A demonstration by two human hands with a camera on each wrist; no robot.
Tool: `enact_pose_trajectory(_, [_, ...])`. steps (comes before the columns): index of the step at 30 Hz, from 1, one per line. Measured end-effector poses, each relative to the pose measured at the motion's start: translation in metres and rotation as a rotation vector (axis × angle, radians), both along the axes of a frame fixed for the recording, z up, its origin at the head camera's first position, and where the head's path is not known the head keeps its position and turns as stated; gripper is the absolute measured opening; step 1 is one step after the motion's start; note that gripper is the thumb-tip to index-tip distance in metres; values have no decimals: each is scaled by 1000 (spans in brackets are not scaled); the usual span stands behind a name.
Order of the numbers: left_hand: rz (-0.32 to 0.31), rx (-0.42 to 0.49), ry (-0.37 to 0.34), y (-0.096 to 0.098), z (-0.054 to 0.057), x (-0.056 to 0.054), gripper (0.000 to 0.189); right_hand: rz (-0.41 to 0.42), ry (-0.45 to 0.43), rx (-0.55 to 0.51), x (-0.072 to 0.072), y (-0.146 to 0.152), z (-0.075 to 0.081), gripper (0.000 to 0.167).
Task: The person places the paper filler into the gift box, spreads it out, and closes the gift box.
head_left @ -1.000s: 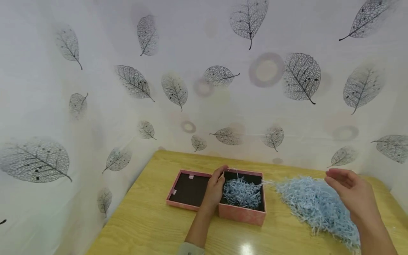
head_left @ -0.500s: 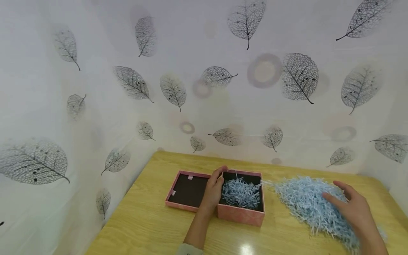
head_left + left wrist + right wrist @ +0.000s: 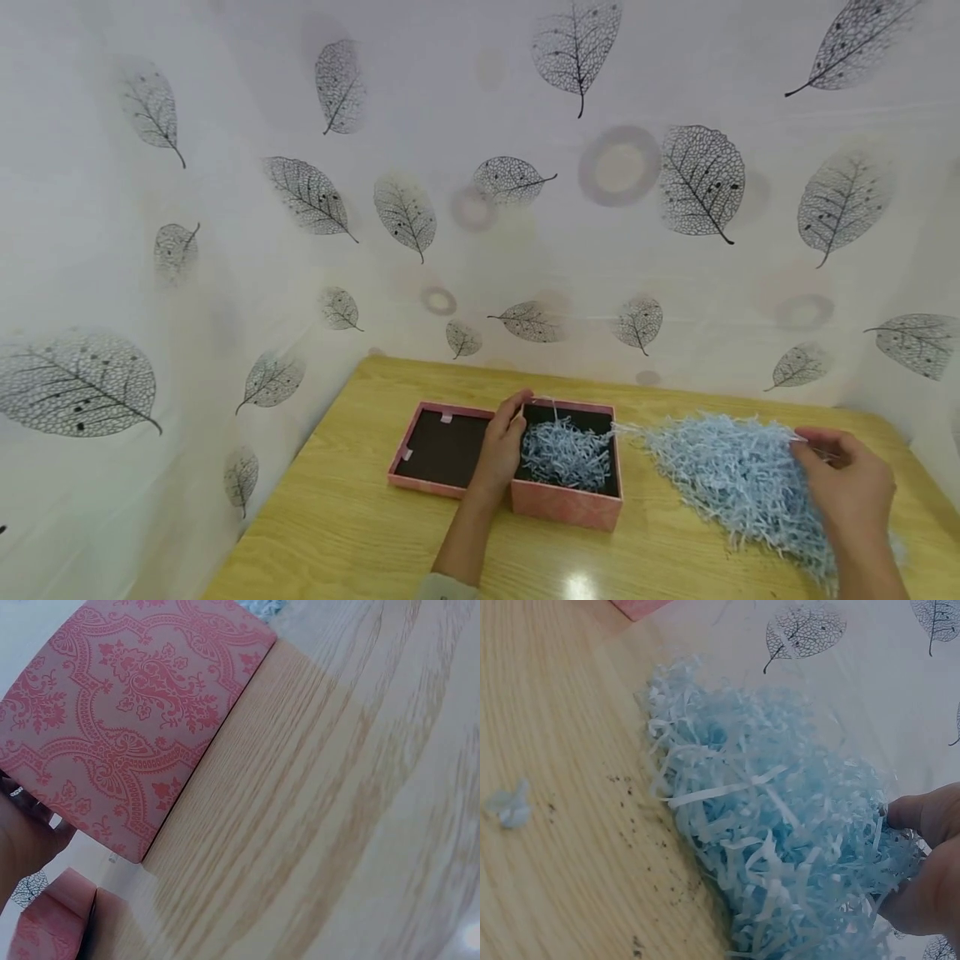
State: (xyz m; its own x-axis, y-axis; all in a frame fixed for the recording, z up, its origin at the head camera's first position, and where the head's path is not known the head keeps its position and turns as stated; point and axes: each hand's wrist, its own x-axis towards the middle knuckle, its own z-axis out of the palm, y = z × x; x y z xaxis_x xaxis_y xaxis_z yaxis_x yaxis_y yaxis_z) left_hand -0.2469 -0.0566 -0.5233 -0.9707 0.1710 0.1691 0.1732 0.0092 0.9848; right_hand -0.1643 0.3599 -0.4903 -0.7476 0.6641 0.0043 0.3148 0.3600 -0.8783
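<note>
A pink patterned box (image 3: 566, 507) with a black inside stands on the table, a nest of blue shredded paper (image 3: 567, 454) in it. My left hand (image 3: 501, 446) holds the box by its left wall; the left wrist view shows the hand (image 3: 26, 840) at the edge of the patterned box side (image 3: 142, 712). To the right lies a big heap of light blue shredded paper (image 3: 735, 467). At its right side my right hand (image 3: 851, 483) pinches some shreds. In the right wrist view, thumb and finger of that hand (image 3: 930, 877) close on the heap (image 3: 780, 825).
Left of the box lies its pink lid (image 3: 442, 450), black inside up, with two small pale tabs. A loose scrap of paper (image 3: 510, 806) lies on the wooden table (image 3: 345, 500). Leaf-printed sheeting (image 3: 480, 250) hangs behind and at the left.
My right hand has come down from above the heap's right side, and its fingers have closed on some shreds. The left hand and box have stayed in place.
</note>
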Motion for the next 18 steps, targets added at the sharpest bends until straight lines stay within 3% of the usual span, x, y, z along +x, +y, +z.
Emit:
enact_pose_trajectory(4, [-2,-8,-5,1,-1,0,44,-39,121,-47,4,-4,12,11])
enact_pose_trajectory(11, [-10,-11,-5,1,2,0,44,-74,273,58,5,-13,40,18])
enact_pose_trajectory(18, [-9,-13,7,0,3,0,44,-49,408,64,4,-19,72,21])
